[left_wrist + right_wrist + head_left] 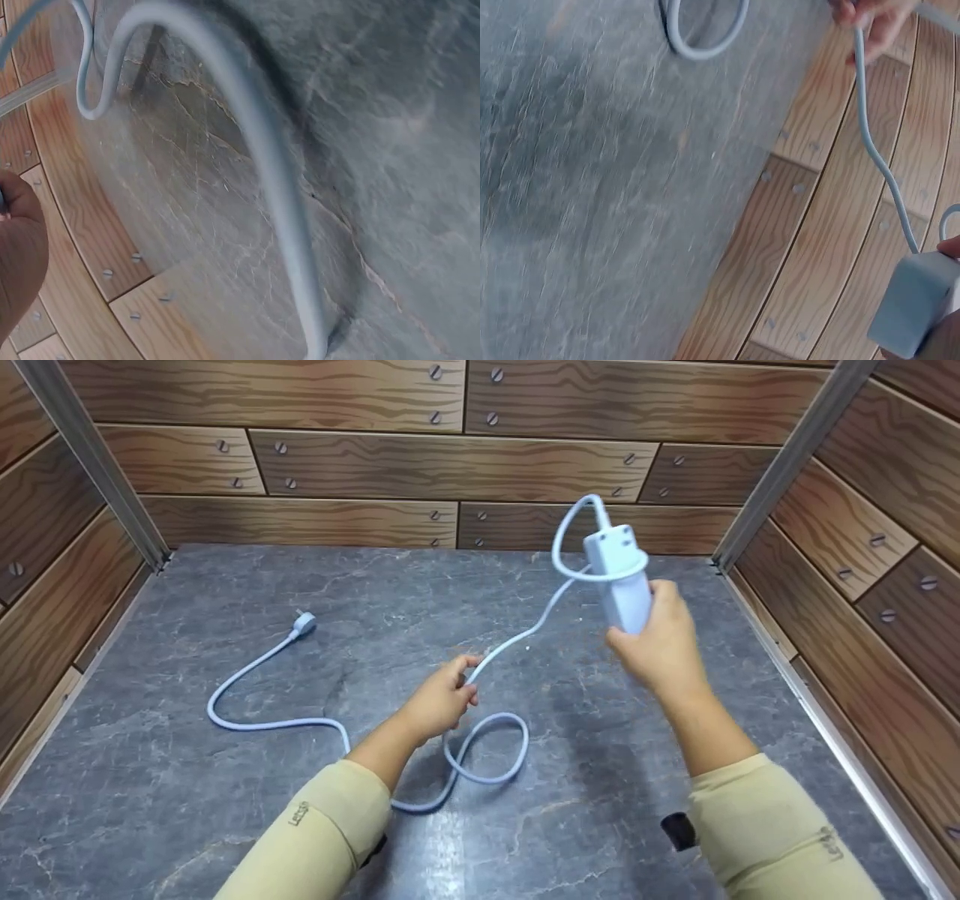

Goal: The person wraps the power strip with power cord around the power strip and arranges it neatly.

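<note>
In the head view my right hand [660, 641] grips a white power strip [626, 592] by its lower end, raised over the grey surface. A loop of its cord [556, 540] leaves the far end and wraps once round the body. My left hand [442, 697] pinches the cord farther along, between thumb and fingers. From there the cord drops into a loose coil on the surface and runs left to a plug [303, 624] with its prongs up. The right wrist view shows the strip's end [911, 304] and the cord stretching to the left hand [877, 22].
A grey marble-patterned tabletop [225, 780] lies under both hands. Wood-patterned panels [360, 465] enclose it at the back and sides, with metal posts [795, 465] at the rear corners. A light metal edge [847, 757] runs along the right side.
</note>
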### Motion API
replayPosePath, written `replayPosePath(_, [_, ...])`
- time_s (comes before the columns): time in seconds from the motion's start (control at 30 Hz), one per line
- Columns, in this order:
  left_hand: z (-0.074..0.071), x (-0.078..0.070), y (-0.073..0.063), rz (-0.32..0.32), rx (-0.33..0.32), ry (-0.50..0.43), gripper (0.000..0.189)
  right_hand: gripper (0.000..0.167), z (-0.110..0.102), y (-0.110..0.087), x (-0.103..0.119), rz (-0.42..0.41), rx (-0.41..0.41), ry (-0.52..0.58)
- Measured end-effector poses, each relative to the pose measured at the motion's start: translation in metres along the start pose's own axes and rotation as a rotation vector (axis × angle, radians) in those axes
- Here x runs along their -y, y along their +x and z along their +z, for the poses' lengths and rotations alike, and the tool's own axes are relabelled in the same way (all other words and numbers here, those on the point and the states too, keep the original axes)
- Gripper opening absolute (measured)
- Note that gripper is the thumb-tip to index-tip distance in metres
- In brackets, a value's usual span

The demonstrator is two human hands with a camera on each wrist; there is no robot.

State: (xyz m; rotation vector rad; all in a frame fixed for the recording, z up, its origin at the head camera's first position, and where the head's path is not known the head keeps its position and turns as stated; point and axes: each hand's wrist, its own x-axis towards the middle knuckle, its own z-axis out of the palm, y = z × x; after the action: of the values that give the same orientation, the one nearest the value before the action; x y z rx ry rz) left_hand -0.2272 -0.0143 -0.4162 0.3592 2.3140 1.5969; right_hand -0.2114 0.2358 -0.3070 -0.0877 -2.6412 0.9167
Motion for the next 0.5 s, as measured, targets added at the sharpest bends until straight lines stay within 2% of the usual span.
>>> replayPosePath(0.1, [-0.002,-0.002,-0.004,0.035,-0.031,0.097,0.024,0.061,-0.004,0.005,-0.008,0.002,-0.017,-0.042])
replayPosePath(0.23, [-0.002,-0.010,-0.012,0.044,-0.038,0.229,0.009,0.056,-0.004,0.009,-0.019,-0.034,-0.070,-0.104])
replayPosePath(0.37, [0.000,-0.020,-0.021,0.043,-0.023,0.339,0.007,0.052,-0.007,0.012,-0.033,-0.038,-0.123,-0.165])
replayPosePath(0.5, [0.002,-0.032,-0.029,0.061,-0.044,0.443,0.009,0.051,-0.009,0.012,-0.047,-0.041,-0.153,-0.263])
